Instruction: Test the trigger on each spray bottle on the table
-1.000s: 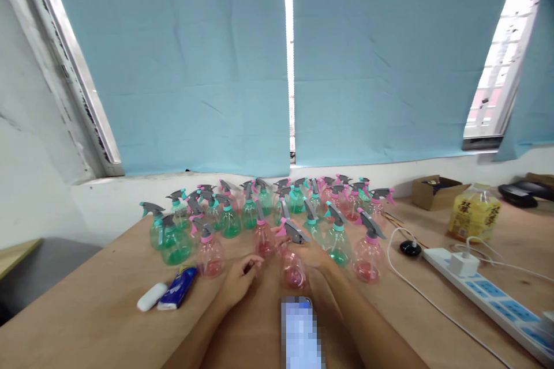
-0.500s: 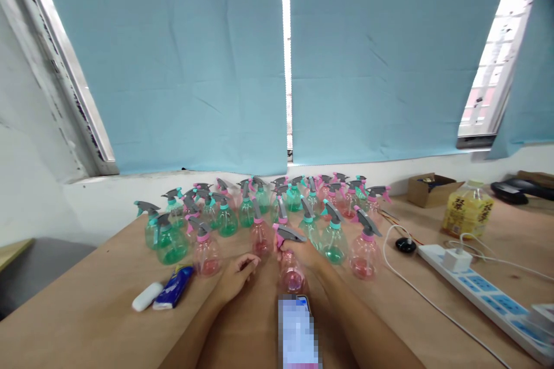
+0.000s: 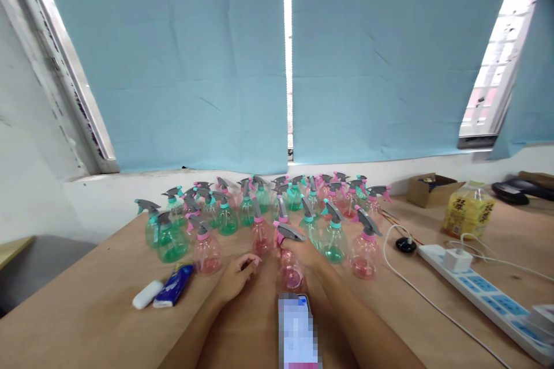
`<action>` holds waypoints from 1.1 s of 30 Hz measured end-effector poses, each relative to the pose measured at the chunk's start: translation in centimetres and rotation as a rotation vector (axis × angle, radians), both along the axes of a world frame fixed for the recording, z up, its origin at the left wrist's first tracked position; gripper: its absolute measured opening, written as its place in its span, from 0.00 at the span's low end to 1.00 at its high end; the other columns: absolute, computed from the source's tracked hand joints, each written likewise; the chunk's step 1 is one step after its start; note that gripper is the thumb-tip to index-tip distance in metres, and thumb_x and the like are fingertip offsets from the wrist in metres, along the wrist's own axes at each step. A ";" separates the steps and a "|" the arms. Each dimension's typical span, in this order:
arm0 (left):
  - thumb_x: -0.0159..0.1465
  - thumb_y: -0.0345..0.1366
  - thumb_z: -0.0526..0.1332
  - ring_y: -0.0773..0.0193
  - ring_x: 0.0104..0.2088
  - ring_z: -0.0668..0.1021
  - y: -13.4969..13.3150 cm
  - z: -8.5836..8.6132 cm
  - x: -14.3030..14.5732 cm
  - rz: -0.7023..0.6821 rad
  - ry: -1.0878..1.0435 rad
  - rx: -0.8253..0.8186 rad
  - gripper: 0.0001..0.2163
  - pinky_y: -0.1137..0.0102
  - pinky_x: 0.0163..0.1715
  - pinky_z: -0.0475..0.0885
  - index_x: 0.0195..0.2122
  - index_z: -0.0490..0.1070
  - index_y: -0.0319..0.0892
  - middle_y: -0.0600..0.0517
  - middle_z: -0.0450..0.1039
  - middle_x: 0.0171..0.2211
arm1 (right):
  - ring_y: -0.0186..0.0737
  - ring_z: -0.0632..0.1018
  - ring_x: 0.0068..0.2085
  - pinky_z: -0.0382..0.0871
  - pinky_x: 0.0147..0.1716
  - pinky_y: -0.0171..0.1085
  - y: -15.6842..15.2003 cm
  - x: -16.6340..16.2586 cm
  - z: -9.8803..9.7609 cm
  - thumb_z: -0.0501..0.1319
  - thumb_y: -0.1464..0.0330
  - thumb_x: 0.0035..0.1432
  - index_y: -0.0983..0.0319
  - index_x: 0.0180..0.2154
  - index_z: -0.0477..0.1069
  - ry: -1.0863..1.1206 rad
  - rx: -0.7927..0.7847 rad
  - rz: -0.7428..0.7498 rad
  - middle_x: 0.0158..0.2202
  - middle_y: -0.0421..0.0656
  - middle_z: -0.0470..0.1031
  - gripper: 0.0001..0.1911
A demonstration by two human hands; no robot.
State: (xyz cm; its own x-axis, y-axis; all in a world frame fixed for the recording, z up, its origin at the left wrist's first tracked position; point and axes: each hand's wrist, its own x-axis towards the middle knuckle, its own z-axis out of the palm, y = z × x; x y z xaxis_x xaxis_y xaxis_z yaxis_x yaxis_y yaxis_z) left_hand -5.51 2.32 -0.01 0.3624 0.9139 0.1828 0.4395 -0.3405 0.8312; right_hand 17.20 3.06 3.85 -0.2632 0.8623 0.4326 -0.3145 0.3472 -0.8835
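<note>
My right hand is wrapped round a pink spray bottle near its neck. The bottle's grey and pink trigger head shows above the hand, its nozzle end pointing left; its base faces me, so it lies tilted. My left hand rests on the table to the left of that bottle, fingers loosely curled and apart from the thumb, holding nothing. Just beyond the hands stands another pink spray bottle. A pink spray bottle is left of my left hand, and a green one is right of my right hand.
Several more pink and green spray bottles fill the table toward the wall. A phone lies in front of me. At left are a blue packet and a white case. Rightward are a power strip, yellow jug and carton.
</note>
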 end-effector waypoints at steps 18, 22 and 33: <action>0.69 0.43 0.52 0.60 0.38 0.77 -1.9 0.4 1.3 -0.029 0.190 0.166 0.15 0.71 0.39 0.68 0.38 0.75 0.43 0.53 0.78 0.36 | 0.35 0.73 0.27 0.67 0.29 0.34 0.1 -0.5 -0.3 0.56 0.75 0.43 0.60 0.28 0.73 -0.026 0.014 -0.163 0.25 0.37 0.73 0.10; 0.70 0.43 0.52 0.60 0.35 0.77 -2.5 0.6 1.7 -0.055 0.310 0.210 0.14 0.70 0.38 0.68 0.38 0.76 0.44 0.53 0.78 0.34 | 0.36 0.73 0.28 0.67 0.30 0.35 0.1 -0.3 -0.3 0.57 0.75 0.45 0.59 0.33 0.75 -0.072 0.048 -0.145 0.24 0.37 0.73 0.12; 0.68 0.44 0.56 0.53 0.49 0.71 -2.8 0.1 1.5 -0.070 0.473 0.443 0.12 0.59 0.51 0.66 0.48 0.74 0.48 0.47 0.69 0.49 | 0.36 0.71 0.30 0.65 0.31 0.34 0.0 -0.4 -0.2 0.56 0.74 0.45 0.60 0.30 0.74 -0.050 0.072 -0.195 0.29 0.39 0.73 0.10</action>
